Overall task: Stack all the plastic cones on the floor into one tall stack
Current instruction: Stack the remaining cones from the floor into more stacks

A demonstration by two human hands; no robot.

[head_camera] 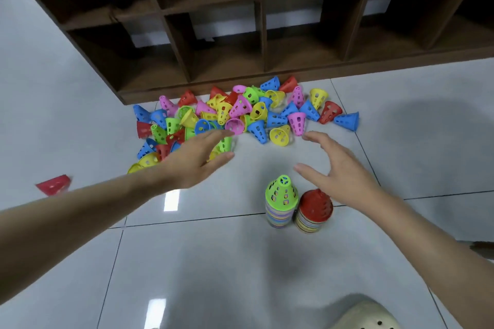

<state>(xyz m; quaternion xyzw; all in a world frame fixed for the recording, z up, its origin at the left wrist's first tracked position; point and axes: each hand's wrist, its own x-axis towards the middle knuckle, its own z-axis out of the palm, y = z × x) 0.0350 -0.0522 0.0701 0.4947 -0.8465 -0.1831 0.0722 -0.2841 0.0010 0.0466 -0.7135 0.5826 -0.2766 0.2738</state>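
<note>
Now both hands, left and right, spread, empty; shelf cubbies mostly bare.

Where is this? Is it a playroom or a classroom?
Probably an indoor room, maybe a playroom or classroom; I can't say which. It has a glossy pale tiled floor, a dark brown wooden cubby shelf with mostly bare compartments, and a heap of small coloured perforated plastic cones lying in front of it.

A dark wooden cubby shelf stands on glossy pale floor tiles.
</note>
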